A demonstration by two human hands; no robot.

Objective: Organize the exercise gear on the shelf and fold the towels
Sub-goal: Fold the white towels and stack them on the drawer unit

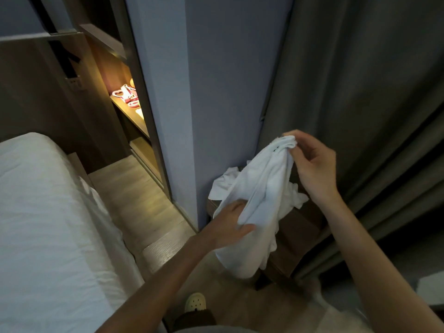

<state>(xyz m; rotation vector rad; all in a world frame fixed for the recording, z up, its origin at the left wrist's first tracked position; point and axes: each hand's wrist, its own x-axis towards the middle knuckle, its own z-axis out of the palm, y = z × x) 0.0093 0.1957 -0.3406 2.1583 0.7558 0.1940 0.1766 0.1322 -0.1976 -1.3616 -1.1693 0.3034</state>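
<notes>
A white towel (259, 188) hangs crumpled between both hands above a low dark wooden stand (300, 227). My right hand (312, 164) pinches its top corner high up, near the grey curtain. Lower down, my left hand (230, 222) grips a bunched fold of the same towel. More white cloth (223, 183) lies heaped on the stand behind the towel. At the upper left a lit wooden shelf (131, 116) holds small red and white items (126, 94), too small to tell what they are.
A bed with white sheets (48, 224) fills the left side. A grey wall column (211, 92) stands ahead, a grey curtain (360, 92) to the right. Wood flooring (144, 200) runs between bed and wall. My foot in a pale clog (195, 301) is below.
</notes>
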